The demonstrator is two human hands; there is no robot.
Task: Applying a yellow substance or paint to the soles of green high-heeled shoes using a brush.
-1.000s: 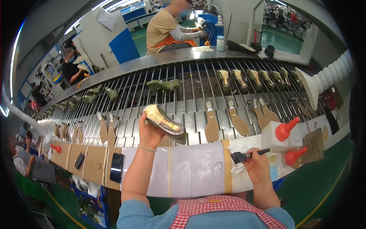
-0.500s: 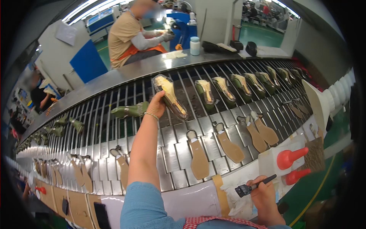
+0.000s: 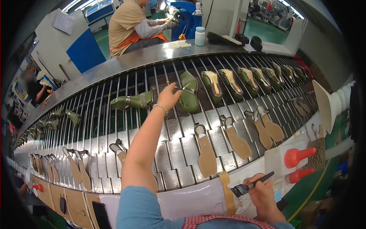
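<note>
A green shoe last (image 3: pixel 189 97) with a pale band and a dark textured strap lies sole down on the conveyor's metal bars. Just left of it is my left hand (image 3: pixel 169 96), fingers apart and nothing held; I cannot tell whether the fingertips touch it. In my right hand (image 3: pixel 263 192), at the lower right, a flat brush (image 3: pixel 241 189) with dark bristles is gripped by its handle. Another strapped green last (image 3: pixel 131 100) lies on its side farther left. To the right, several lasts (image 3: pixel 212 86) rest with their cream undersides up.
Tan soles (image 3: pixel 207 158) with straps lie along the conveyor's near plates. Red-topped containers (image 3: pixel 299 156) stand at the right, beside a white funnel-shaped duct (image 3: pixel 325 103). A phone (image 3: pixel 100 215) lies at the near left edge. Across the steel ledge (image 3: pixel 145 57) sits a co-worker (image 3: pixel 127 28).
The last in my left hand has been turned from underside up to sole down and set on the bars. My left hand has let go. The right hand still holds the brush.
</note>
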